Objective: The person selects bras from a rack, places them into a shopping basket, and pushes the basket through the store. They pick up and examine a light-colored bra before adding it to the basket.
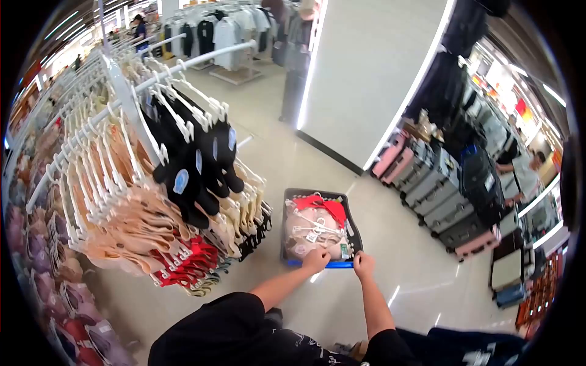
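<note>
In front of me, low in the aisle, is a dark grey shopping basket [285,210] with a blue handle [339,265] along its near side. My left hand [316,260] is closed around the handle left of its middle. The handle's right end is in the closed fingers of my right hand [364,265]. Inside the basket lie beige bras [311,222] on white hangers with tags, and a red garment [329,207] is on top at the far side.
To the left stands a white rack [131,116] hung with beige, black and red bras. A white pillar [372,73] rises ahead. Suitcases [433,183] line the right side, with a person [522,174] beside them. Shirts [226,39] hang at the back.
</note>
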The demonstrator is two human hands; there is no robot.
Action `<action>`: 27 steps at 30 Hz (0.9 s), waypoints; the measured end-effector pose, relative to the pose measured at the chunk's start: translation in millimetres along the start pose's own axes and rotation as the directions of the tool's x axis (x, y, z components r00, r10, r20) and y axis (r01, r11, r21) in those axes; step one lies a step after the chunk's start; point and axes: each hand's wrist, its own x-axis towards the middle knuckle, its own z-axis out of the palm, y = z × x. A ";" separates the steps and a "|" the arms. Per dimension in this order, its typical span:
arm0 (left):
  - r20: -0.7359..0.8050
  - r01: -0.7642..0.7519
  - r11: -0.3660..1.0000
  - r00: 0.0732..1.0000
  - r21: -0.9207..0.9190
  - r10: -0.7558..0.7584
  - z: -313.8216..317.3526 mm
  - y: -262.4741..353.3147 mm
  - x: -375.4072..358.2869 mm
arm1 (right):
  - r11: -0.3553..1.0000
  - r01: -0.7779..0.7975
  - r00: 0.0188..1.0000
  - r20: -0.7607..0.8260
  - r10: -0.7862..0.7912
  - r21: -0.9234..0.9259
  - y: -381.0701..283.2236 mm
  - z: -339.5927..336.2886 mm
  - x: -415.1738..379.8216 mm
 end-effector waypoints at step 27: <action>-0.169 0.245 0.855 0.968 0.457 -0.187 -46.9 -119.6 263.2 | 0.876 0.479 0.868 0.120 -0.482 0.050 5.4 240.4 271.7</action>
